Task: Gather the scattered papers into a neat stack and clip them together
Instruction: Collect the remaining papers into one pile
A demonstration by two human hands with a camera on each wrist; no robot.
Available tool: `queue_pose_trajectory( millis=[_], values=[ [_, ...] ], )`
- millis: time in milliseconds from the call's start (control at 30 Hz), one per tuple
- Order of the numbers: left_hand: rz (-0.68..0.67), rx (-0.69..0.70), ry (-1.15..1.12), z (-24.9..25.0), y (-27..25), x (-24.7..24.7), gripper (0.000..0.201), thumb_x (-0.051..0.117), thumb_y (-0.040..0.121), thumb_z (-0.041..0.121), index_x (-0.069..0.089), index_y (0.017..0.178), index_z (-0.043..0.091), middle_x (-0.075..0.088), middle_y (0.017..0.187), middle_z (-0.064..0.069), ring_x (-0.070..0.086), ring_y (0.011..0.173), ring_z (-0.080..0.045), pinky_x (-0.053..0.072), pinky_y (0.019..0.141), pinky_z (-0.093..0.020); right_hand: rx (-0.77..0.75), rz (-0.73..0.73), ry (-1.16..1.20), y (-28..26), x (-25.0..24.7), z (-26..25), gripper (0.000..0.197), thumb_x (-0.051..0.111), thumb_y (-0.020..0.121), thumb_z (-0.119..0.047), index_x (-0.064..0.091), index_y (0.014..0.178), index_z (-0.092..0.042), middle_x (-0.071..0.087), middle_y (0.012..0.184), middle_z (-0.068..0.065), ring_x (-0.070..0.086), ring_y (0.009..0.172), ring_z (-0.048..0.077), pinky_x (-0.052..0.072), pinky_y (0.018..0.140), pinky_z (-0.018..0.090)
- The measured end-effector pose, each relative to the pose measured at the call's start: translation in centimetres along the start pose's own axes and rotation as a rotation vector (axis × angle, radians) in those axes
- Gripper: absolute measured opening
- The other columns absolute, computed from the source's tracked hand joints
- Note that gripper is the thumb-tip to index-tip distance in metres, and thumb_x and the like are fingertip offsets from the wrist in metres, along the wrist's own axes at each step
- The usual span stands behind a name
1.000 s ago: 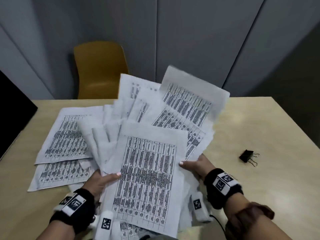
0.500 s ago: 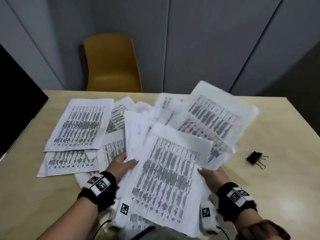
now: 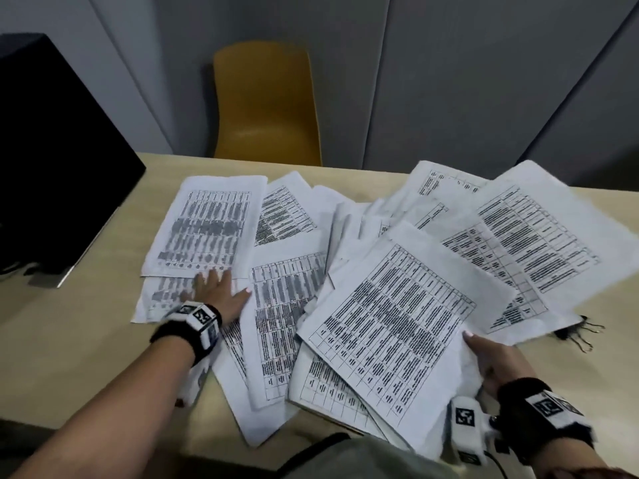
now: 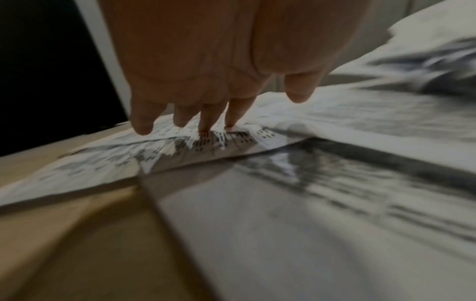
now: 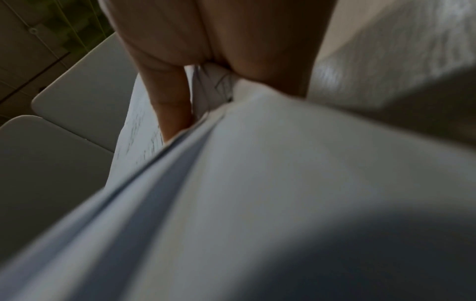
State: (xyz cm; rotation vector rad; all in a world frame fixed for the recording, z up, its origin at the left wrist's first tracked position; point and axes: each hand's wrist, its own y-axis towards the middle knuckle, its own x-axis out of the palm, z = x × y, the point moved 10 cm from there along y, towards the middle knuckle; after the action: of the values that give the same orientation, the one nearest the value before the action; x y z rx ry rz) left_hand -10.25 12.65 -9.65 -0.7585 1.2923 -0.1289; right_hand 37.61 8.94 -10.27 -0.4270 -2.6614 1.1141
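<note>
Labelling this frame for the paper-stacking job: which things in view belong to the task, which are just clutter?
Task things:
- printed papers, partly fanned in the right hand
- flat sheets under the left hand
- black binder clip, half hidden by paper

Just lying about:
- yellow chair
- dark monitor
- table, only the work surface

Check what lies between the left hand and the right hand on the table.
Head view: overlapping printed sheets fill the stretch from the left hand to the fanned bundle gripped by the right hand.

Dim, soft indoor light; wrist views heavily blurred; head view edge-warped.
</note>
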Motion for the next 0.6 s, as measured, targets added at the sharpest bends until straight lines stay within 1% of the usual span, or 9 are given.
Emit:
queue_pose_trajectory(
  millis=[100,200,267,333,367,433,500,533,600],
  values=[
    [-0.041,0.109,0.081,3.8,-3.2,2.1,0.076,0.019,0.09,0.064,-0.003,0.149,0.023,-0.013,0.158,-0.005,-0.016,0.144,-0.032,-0.003,0.115,-0.055,0.023,-0.03,0.026,0.2,1.0,-0.1,0.023,0.05,0.092,-0.01,0.057,0.076,0.004,0.063,0.041,0.01,0.059,0.031,0.021,0.046,0.032,0.021],
    [-0.006,0.211,0.155,6.8,-7.9,4.4,0.069,0.016,0.091,0.06,0.002,0.149,0.025,-0.006,0.159,-0.003,-0.015,0.145,-0.03,-0.006,0.114,-0.052,0.039,-0.059,0.03,0.3,2.5,-0.4,0.018,0.052,0.09,-0.012,0.06,0.088,0.004,0.068,0.051,0.013,0.065,0.04,0.025,0.051,0.038,0.027],
    [0.102,0.282,0.118,7.8,-9.5,4.1,0.058,0.024,0.095,0.049,0.015,0.147,0.026,0.016,0.157,-0.002,0.001,0.146,-0.029,0.0,0.115,-0.051,0.037,-0.034,0.019,0.3,2.8,-0.5,0.019,0.053,0.089,-0.014,0.06,0.09,0.004,0.069,0.052,0.013,0.065,0.041,0.025,0.052,0.039,0.028],
    [0.274,0.268,-0.125,6.8,-8.9,1.2,0.051,0.044,0.092,0.036,0.033,0.141,0.024,0.043,0.142,-0.007,0.029,0.138,-0.03,0.018,0.115,-0.049,0.058,-0.029,-0.003,0.4,2.8,-0.6,0.021,0.053,0.09,-0.014,0.06,0.082,0.004,0.065,0.046,0.011,0.062,0.035,0.023,0.049,0.036,0.024],
    [0.381,0.207,-0.259,5.1,-8.0,-0.8,0.053,0.053,0.088,0.031,0.038,0.138,0.022,0.048,0.136,-0.01,0.037,0.131,-0.031,0.025,0.112,-0.048,0.074,-0.035,-0.021,0.1,2.9,-0.7,0.025,0.052,0.091,-0.014,0.059,0.076,0.004,0.063,0.042,0.011,0.059,0.032,0.022,0.047,0.033,0.021],
    [0.53,-0.046,-0.408,-0.2,-5.9,-3.4,0.065,0.064,0.081,0.03,0.036,0.139,0.019,0.042,0.139,-0.016,0.035,0.13,-0.035,0.029,0.109,-0.048,0.08,-0.038,-0.048,-0.4,3.1,-0.8,0.043,0.049,0.093,-0.013,0.059,0.055,0.002,0.056,0.033,0.009,0.052,0.023,0.018,0.04,0.029,0.015],
    [0.473,-0.345,-0.57,-5.4,-4.3,-2.9,0.081,0.067,0.077,0.037,0.022,0.143,0.019,0.024,0.148,-0.017,0.022,0.135,-0.038,0.024,0.11,-0.051,0.057,-0.019,-0.04,-1.8,3.9,-1.6,0.058,0.046,0.094,-0.01,0.052,0.037,-0.001,0.045,0.023,0.005,0.041,0.015,0.013,0.03,0.024,0.009],
    [0.424,-0.439,-0.635,-6.8,-3.9,-2.2,0.086,0.067,0.076,0.04,0.017,0.143,0.019,0.02,0.148,-0.018,0.019,0.136,-0.039,0.023,0.11,-0.053,0.054,-0.017,-0.029,-2.5,4.4,-1.9,0.058,0.045,0.095,-0.009,0.05,0.038,-0.001,0.041,0.021,0.003,0.037,0.013,0.012,0.028,0.023,0.007],
    [0.381,-0.508,-0.704,-7.7,-3.6,-1.5,0.094,0.069,0.073,0.043,0.012,0.144,0.019,0.019,0.147,-0.02,0.021,0.135,-0.041,0.025,0.108,-0.055,0.065,-0.05,-0.025,-2.6,4.7,-1.9,0.044,0.044,0.095,-0.009,0.051,0.053,0.002,0.043,0.022,0.005,0.038,0.013,0.012,0.029,0.023,0.008]
  ],
)
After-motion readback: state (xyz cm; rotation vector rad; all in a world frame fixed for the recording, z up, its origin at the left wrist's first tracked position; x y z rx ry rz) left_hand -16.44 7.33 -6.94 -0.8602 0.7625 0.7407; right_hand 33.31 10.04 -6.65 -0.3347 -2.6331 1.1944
